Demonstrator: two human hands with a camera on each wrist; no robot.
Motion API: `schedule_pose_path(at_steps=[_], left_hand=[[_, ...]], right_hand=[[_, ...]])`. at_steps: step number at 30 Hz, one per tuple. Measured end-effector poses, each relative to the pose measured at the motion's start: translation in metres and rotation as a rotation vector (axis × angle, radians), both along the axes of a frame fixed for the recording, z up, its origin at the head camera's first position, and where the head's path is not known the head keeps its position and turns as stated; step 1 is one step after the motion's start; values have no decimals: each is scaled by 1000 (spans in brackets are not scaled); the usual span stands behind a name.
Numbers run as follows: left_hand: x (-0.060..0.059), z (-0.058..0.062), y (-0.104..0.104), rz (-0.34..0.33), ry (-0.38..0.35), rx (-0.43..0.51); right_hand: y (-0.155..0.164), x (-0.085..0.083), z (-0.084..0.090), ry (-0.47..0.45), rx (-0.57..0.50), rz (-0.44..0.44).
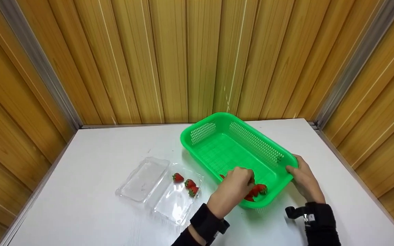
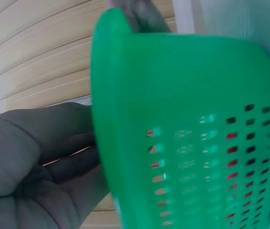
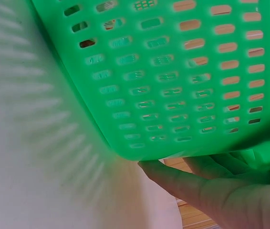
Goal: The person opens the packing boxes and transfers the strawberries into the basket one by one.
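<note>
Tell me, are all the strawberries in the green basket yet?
Not yet. A few strawberries already lie in the green basket. The left hand is over them inside the basket; whether it holds one is hidden. The right hand has its grip on the basket's rim. Three strawberries are left in the open clear box on the table.

A green perforated plastic basket (image 1: 238, 150) is sitting at an angle on the white table, its near corner being gripped from outside by the right hand (image 1: 303, 179). Red strawberries (image 1: 257, 190) are lying bunched in its near end, partly hidden under the left hand (image 1: 236, 184), which is reaching in over the rim with its fingers curled down among them.
</note>
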State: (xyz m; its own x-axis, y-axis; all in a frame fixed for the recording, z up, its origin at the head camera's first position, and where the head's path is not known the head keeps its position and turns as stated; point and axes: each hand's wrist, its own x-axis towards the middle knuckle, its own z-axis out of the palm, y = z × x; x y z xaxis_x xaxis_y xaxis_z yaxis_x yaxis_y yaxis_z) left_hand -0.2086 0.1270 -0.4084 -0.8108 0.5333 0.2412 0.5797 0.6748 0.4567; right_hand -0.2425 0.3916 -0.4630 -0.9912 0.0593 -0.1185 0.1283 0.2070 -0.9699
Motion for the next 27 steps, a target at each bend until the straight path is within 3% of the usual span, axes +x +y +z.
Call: schedule_pose_path(at_steps=[11, 16, 27], left_hand=[[-1, -15, 3, 20, 29, -91], [-1, -15, 4, 22, 40, -137], [1, -12, 5, 3, 7, -145]], right_hand=[[0, 0, -2, 16, 3, 3], [0, 0, -1, 10, -1, 7], [0, 0, 0, 0, 10, 5]])
